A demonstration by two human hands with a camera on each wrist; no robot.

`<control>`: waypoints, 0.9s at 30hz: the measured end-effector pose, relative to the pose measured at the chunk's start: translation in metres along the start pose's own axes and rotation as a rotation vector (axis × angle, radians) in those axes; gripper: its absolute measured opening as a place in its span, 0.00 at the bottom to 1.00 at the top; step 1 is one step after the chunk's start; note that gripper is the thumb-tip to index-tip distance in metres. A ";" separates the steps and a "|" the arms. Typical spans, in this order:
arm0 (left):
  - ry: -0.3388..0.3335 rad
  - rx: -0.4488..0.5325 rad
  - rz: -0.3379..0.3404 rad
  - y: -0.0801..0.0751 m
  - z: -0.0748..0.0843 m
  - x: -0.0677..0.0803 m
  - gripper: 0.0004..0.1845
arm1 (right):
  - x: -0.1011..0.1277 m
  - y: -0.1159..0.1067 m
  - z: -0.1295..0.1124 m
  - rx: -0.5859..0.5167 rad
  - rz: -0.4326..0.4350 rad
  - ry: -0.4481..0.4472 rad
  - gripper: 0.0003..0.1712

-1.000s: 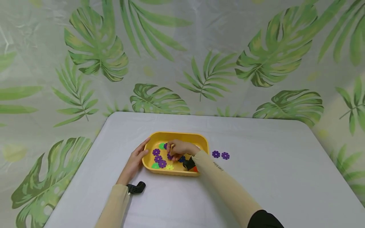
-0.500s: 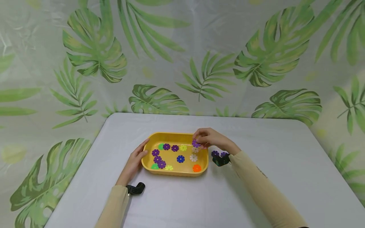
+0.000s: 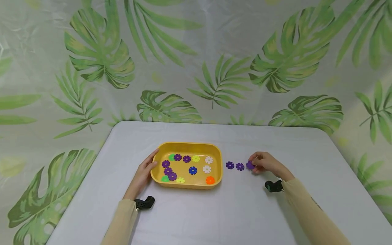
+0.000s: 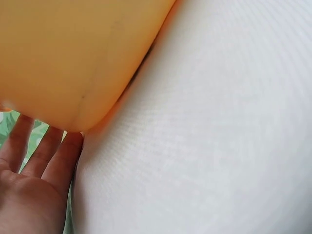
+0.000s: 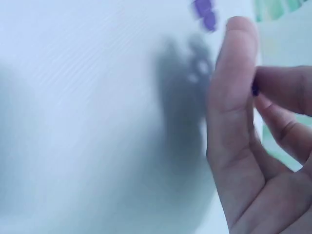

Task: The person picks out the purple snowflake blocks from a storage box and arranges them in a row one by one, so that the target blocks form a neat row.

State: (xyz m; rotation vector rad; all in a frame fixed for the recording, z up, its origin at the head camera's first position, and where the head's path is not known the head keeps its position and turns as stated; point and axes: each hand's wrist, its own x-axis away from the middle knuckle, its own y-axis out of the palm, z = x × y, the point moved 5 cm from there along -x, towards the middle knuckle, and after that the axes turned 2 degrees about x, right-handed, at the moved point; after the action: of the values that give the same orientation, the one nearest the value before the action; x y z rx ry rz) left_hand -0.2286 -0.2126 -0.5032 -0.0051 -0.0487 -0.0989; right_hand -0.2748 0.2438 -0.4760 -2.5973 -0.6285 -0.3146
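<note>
Purple flower disc (image 3: 250, 165) sits pinched in our right hand (image 3: 265, 163), low over the white table (image 3: 275, 211), at the right end of a short row with two more purple discs (image 3: 234, 166) just beside it. In the right wrist view only a sliver of purple (image 5: 255, 90) shows between thumb and fingers (image 5: 229, 97), so we cannot tell whether the disc touches the cloth yet.

We judge the piece light, thin, stiff plastic with a notched rim, likely to skate on smooth cloth and too flat to scoop. Best hold looks to be a fingertip pinch across opposite edges.

Our left hand (image 3: 144, 174) lies open, straight fingers pressed against the outer left wall of the yellow tray (image 3: 186, 185); the left wrist view shows fingertips (image 4: 68, 146) at the tray's corner (image 4: 78, 73).

In the tray: further discs in purple, green, yellow, white, blue and orange (image 3: 210, 180). The neighbouring discs crowd the left side of the held one; the tray wall stands between the row and the remaining pieces.
</note>
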 end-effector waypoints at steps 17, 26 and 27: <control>-0.010 0.013 0.000 -0.001 -0.002 -0.001 0.27 | -0.025 0.047 -0.082 -0.029 0.010 -0.146 0.18; -0.007 0.017 0.008 -0.001 -0.002 -0.001 0.26 | -0.068 0.130 -0.135 -0.073 -0.181 -0.101 0.19; -0.008 0.018 0.008 -0.001 -0.002 -0.001 0.26 | -0.073 0.137 -0.136 -0.073 -0.201 -0.094 0.19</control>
State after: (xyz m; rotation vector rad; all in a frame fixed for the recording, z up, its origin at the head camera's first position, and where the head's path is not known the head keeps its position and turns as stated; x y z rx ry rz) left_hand -0.2296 -0.2133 -0.5056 0.0126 -0.0580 -0.0905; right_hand -0.2877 0.0426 -0.4306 -2.6349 -0.9307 -0.2840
